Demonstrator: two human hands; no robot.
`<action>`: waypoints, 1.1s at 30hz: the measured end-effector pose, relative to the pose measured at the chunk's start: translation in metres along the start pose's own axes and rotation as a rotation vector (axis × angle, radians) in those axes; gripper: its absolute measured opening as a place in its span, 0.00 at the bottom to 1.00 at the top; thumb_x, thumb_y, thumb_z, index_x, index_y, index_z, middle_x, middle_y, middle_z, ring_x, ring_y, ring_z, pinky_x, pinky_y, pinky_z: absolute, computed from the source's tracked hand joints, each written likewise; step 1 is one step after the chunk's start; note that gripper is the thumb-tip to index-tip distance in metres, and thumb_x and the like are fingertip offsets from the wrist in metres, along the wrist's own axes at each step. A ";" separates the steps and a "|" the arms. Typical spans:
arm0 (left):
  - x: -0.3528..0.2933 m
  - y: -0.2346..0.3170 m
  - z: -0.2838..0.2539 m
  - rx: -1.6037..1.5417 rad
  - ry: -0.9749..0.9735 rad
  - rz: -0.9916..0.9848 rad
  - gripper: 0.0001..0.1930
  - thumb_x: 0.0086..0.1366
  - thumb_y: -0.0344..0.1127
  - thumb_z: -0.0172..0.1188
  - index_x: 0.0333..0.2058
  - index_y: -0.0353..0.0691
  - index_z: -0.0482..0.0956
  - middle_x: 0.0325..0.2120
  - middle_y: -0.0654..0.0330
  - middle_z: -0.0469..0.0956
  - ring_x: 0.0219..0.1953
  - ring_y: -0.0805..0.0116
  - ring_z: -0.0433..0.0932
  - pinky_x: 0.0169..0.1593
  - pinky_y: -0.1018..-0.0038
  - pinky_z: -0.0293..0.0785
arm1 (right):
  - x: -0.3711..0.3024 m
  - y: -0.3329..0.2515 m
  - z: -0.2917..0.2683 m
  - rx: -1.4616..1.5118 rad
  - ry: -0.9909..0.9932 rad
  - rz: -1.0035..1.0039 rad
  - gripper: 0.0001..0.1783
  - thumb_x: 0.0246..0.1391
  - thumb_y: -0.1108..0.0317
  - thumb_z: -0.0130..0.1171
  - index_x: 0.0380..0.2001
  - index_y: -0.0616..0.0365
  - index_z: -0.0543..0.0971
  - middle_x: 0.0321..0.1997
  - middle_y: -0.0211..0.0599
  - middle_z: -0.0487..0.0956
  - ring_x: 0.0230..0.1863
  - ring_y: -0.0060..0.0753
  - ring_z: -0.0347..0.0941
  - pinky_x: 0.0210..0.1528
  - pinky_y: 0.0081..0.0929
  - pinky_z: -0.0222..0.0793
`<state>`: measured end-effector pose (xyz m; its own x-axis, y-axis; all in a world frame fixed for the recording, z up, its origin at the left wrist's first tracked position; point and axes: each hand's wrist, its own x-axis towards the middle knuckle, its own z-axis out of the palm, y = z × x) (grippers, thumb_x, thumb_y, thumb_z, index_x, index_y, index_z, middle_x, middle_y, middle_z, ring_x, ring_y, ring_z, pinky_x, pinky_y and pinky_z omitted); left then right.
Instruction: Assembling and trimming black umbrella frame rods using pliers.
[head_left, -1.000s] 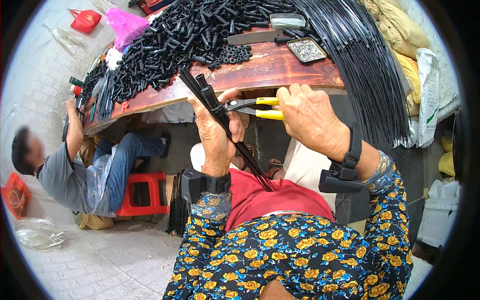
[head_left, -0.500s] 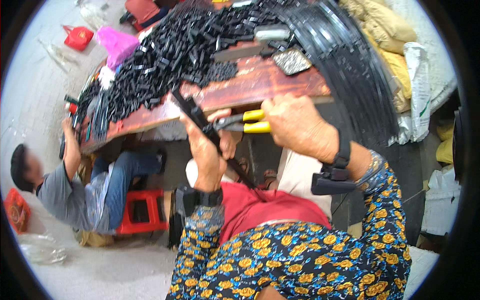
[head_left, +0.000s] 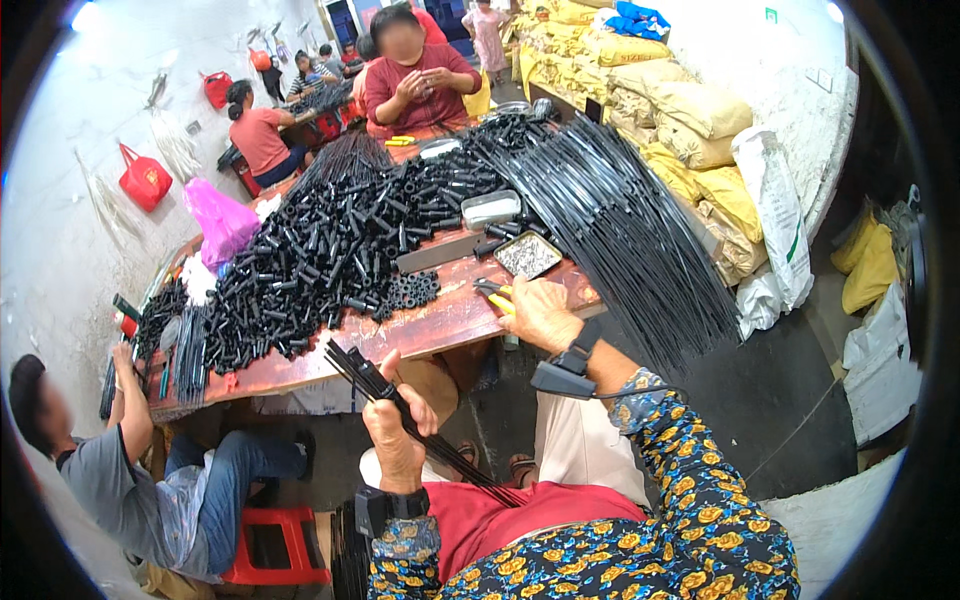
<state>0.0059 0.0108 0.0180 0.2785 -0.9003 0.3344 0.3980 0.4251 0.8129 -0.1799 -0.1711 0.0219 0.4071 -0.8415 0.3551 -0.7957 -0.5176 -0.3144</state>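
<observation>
My left hand (head_left: 397,425) is wrapped round a bundle of thin black rods (head_left: 352,368), held slanting over my lap in front of the table's near edge. Its thumb points up beside the bundle. My right hand (head_left: 543,315) is at the table's edge, its fingers on yellow-handled pliers (head_left: 492,292) whose dark jaws point left. Beyond that hand sits a shallow square tray (head_left: 528,256) of small metal pieces. Short black tubes (head_left: 330,240) are heaped across the table (head_left: 450,312), with small black rings (head_left: 412,290) near the front.
Long black rods (head_left: 620,230) lie fanned over the table's right side. A flat metal bar (head_left: 438,253) and a clear-looking container (head_left: 490,209) lie mid-table. Co-workers sit at the left (head_left: 120,470) and far side (head_left: 420,85). Yellow sacks (head_left: 690,120) are stacked at right.
My right hand has moved away from the left, carrying the pliers down to the table edge. The left hand still grips the rods. The view has tilted up, showing more of the room.
</observation>
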 end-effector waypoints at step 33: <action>0.027 0.083 0.051 0.218 0.082 0.054 0.18 0.67 0.32 0.54 0.54 0.31 0.68 0.11 0.69 0.59 0.08 0.80 0.56 0.11 0.80 0.58 | -0.121 -0.099 -0.254 1.446 0.392 -1.414 0.06 0.46 0.71 0.61 0.23 0.58 0.74 0.20 0.33 0.71 0.19 0.31 0.71 0.17 0.24 0.65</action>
<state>0.0015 0.0173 0.1188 0.3676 -0.8625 0.3478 0.1853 0.4344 0.8815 -0.2644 0.0214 0.2336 0.0366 0.1337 0.9904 0.8498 -0.5255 0.0396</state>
